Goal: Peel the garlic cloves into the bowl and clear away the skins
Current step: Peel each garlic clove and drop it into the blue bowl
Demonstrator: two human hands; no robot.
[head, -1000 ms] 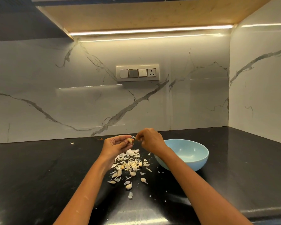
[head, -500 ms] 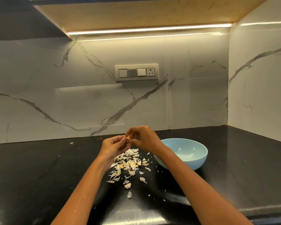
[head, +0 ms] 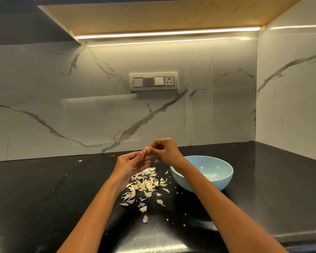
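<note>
A small pale garlic clove [head: 146, 149] is raised above the black counter, pinched between the fingertips of both hands. My left hand [head: 130, 162] holds it from below with the palm turned up. My right hand [head: 163, 151] pinches it from the right, fingers curled. Below the hands lies a scatter of garlic skins and cloves [head: 146, 185]. A light blue bowl [head: 213, 179] stands just right of the pile, behind my right wrist; the part of its inside that I see holds nothing.
The black counter [head: 44, 198] runs to a marble backsplash with a switch panel [head: 153, 81]; a marble side wall closes the right. Stray skin bits lie at the back left [head: 79, 160] and near the front edge [head: 144, 218].
Both hands have risen slightly and shifted a little; the clove now sits higher, pinched at the fingertips. The pile and bowl have not moved.
</note>
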